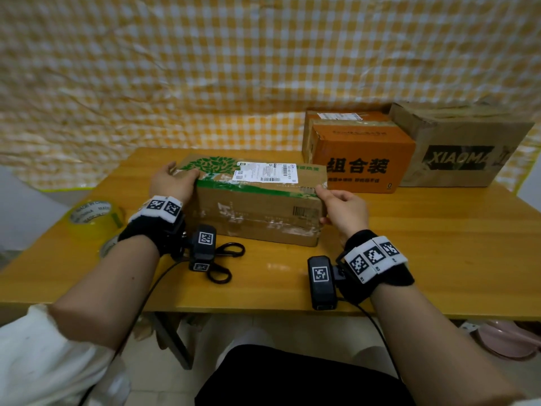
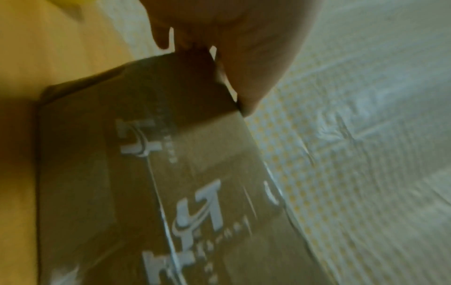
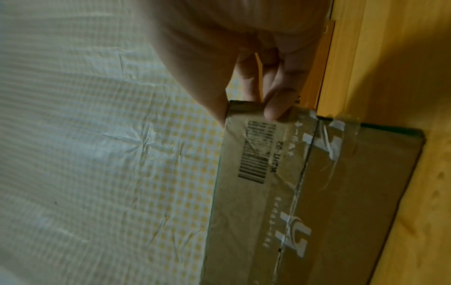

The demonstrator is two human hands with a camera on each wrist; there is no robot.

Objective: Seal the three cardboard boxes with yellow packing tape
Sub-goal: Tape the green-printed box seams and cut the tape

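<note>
Both hands are holding the brown box with the green tree print (image 1: 257, 200), sitting mid-frame on the tabletop (image 1: 409, 253). Left hand (image 1: 172, 180) is curling over its upper-left corner, thumb on top; right hand (image 1: 344, 210) is gripping the right end, thumb at the top edge and fingers (image 3: 278, 108) wrapping down the side face. The box is probably tilting slightly toward the camera, but the wrist views are too blurry to confirm. The yellow tape roll (image 1: 93, 219) is lying at the left edge of the frame, apart from the box. Black scissors (image 1: 225, 262) are lying just below the box. The orange box (image 1: 363, 159) and the larger brown box (image 1: 462, 148) are standing side by side at upper right.
</note>
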